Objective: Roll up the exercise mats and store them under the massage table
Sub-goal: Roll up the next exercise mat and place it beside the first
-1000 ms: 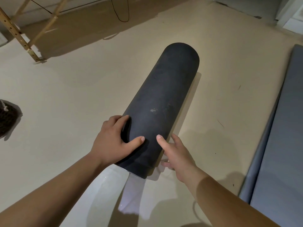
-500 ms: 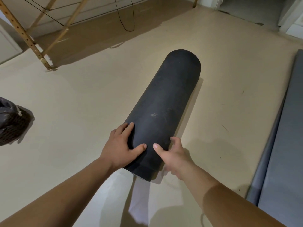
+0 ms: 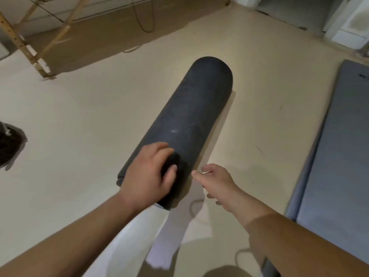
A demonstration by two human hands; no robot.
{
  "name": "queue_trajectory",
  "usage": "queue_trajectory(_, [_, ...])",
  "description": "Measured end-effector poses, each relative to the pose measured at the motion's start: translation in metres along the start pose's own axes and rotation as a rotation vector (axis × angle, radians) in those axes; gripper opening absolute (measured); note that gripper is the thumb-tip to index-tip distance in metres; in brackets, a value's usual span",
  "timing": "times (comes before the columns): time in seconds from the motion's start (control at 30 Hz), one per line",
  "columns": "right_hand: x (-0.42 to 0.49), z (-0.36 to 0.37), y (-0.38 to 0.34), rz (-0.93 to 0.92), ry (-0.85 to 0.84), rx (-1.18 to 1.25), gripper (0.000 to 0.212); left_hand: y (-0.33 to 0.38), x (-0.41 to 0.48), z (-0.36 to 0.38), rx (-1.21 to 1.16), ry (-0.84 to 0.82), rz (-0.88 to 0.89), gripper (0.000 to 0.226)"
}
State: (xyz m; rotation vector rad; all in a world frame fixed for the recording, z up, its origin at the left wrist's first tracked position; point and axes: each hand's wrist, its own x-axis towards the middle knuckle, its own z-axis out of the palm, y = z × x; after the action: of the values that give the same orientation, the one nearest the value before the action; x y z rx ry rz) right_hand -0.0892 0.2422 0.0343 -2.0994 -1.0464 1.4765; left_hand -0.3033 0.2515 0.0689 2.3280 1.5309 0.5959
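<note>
Black rolled mat (image 3: 185,124): left hand (image 3: 147,176) grips near end; right hand (image 3: 216,181) beside, loosely curled.

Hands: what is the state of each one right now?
Left hand: grips the near end of the rolled black mat.
Right hand: open, loosely curled, holding nothing, beside the mat.

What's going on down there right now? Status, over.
Left hand grips near end of rolled black mat; right hand beside it, empty. Roll on floor, not yet under massage table. Grey mat flat at right.
</note>
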Motion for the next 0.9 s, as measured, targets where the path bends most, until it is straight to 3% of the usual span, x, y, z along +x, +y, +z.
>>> queue_trajectory(0.07, [-0.01, -0.018, 0.013, -0.041, 0.008, -0.112, 0.034, 0.032, -0.006, 0.023, -0.084, -0.066, 0.146, 0.036])
queue_trajectory(0.2, [-0.033, -0.081, 0.067, -0.006, 0.032, -0.271, 0.027, 0.094, -0.014, 0.088, -0.2, -0.31, 0.249, 0.034])
queue_trajectory(0.37, [-0.08, -0.153, 0.15, 0.104, 0.174, -0.254, 0.015, 0.169, -0.032, 0.159, -0.112, -0.696, 0.301, 0.05])
queue_trajectory(0.43, [-0.099, -0.169, 0.194, 0.15, 0.204, -0.257, 0.018, 0.198, -0.055, 0.177, -0.102, -0.821, 0.418, 0.066])
queue_trajectory(0.57, [-0.113, -0.184, 0.268, 0.202, 0.233, -0.298, 0.018, 0.23, -0.087, 0.232, 0.011, -0.831, 0.659, 0.057])
queue_trajectory(0.73, [-0.15, -0.192, 0.338, 0.159, 0.127, -0.419, 0.011, 0.252, -0.116, 0.295, 0.272, -0.795, 0.903, 0.073])
queue_trajectory(0.83, [-0.185, -0.206, 0.367, 0.145, 0.052, -0.544, 0.02, 0.259, -0.12, 0.304, 0.476, -0.738, 1.005, 0.046])
queue_trajectory(0.9, [-0.211, -0.214, 0.381, 0.113, 0.035, -0.573, 0.029, 0.267, -0.124, 0.308, 0.693, -0.692, 1.053, 0.043])
